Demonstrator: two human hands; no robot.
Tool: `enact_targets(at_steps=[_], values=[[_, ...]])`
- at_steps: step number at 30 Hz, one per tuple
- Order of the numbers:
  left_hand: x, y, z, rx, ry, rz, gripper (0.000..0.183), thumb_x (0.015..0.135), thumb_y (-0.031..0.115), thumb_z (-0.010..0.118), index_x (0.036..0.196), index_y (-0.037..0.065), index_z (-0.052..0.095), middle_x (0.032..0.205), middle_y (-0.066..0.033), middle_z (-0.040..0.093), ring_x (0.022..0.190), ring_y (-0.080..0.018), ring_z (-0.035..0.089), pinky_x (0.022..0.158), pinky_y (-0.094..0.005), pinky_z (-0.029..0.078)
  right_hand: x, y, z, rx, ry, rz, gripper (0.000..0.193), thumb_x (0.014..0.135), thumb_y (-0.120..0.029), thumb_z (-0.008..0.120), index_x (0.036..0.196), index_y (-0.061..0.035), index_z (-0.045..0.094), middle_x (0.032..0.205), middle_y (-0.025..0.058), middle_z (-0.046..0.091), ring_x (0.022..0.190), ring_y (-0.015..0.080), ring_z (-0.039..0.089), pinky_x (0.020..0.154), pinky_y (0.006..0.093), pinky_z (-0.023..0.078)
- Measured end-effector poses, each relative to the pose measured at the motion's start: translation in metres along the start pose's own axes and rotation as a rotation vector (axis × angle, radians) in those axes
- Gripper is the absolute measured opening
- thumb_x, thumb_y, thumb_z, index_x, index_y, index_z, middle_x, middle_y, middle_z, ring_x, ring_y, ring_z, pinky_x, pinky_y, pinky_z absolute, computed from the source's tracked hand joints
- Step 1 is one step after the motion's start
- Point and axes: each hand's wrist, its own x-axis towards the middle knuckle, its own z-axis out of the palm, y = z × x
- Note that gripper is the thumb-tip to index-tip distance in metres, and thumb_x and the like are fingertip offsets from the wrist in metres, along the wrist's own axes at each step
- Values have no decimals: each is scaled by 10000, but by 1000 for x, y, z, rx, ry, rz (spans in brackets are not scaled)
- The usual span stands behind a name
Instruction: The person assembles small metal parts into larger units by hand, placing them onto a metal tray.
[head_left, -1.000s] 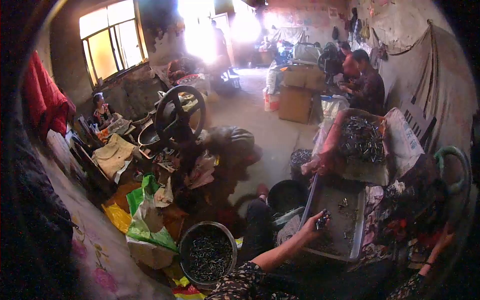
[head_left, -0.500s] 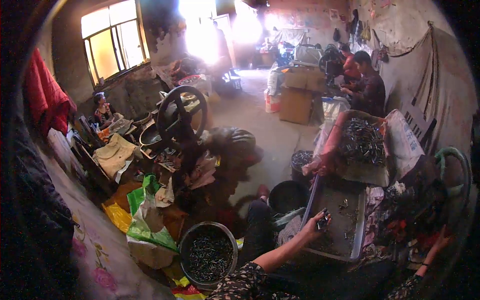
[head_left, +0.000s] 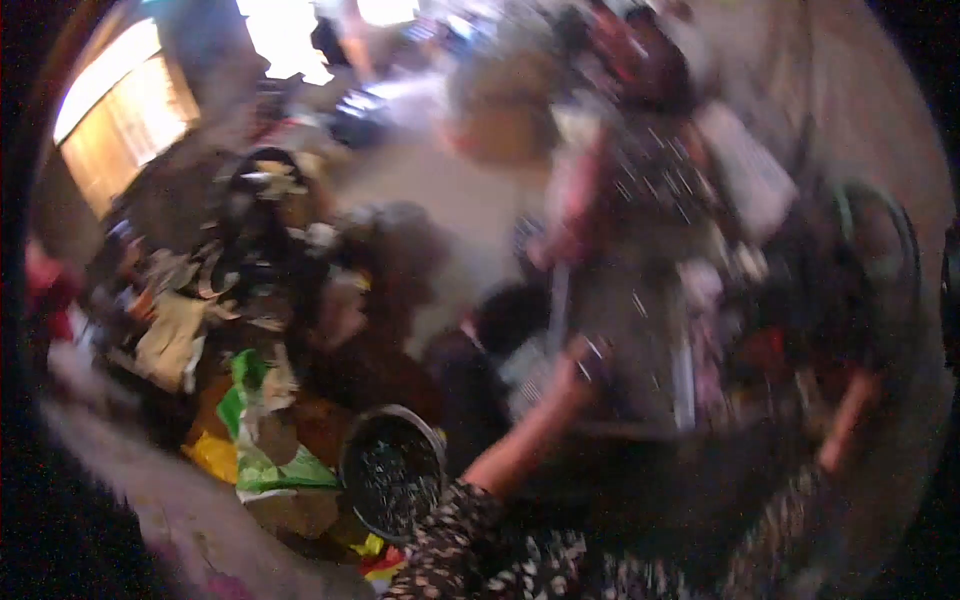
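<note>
My left hand [head_left: 578,368] is closed around several small shiny metal pieces [head_left: 594,348], held over the near end of a shallow metal tray [head_left: 685,385]. Motion blur hides their exact kind. A few loose pieces show on the tray's floor. Farther back, joined to the tray, a heap of similar small metal pieces [head_left: 655,170] lies in a cloth-edged bin. Out to the right, my right hand [head_left: 856,388] is beside a dark, cluttered area with red bits; its fingers are smeared, and whether it holds anything does not show.
Left of my legs stands a round tub [head_left: 352,455] of small metal pieces. A dark bucket [head_left: 512,312] sits left of the tray. Sacks [head_left: 285,475] and a dark handwheel machine [head_left: 265,215] crowd the left side. A green hose [head_left: 845,215] curves at right; people work at the back.
The whole view has swung and blurred, so the room appears shifted left and up. My left hand stays closed over the tray, and my right hand remains out at the right.
</note>
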Motion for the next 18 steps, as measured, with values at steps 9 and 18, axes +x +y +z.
enact_targets(at_steps=[9,18], values=[[26,-2,2,-1005,293,-634,136,785,122,506,877,23,489,839,-76,528,754,-159,514,662,-261,463,-136,44,-79,-73,-554,-93,126,796,-139,484,870,-56,544,855,72,565,802,196,531,737,287,397],[1,18,20,-775,295,-644,232,814,143,468,981,-17,457,845,-95,536,768,-165,533,650,-239,479,-235,53,39,69,-1066,-245,119,706,-17,497,822,-25,523,828,142,529,782,323,513,657,357,422]])
